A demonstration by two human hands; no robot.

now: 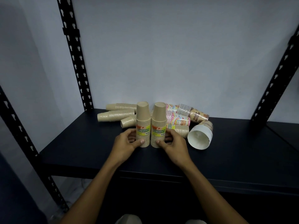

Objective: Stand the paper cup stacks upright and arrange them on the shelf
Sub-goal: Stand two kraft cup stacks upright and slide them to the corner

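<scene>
Two tan paper cup stacks stand upright, bottoms up, side by side on the dark shelf. My left hand grips the left stack near its base. The right stack is held low down by my right hand. Both stacks carry a yellow label. Behind them on the left lie three tan stacks on their sides. On the right lie several printed colourful stacks and another tan stack, partly hidden by the upright ones.
A larger white-lined cup stack lies on its side at the right, mouth facing me. Black perforated uprights frame the shelf at left and right. A pale wall stands behind. Bare shelf surface stretches left, right and in front.
</scene>
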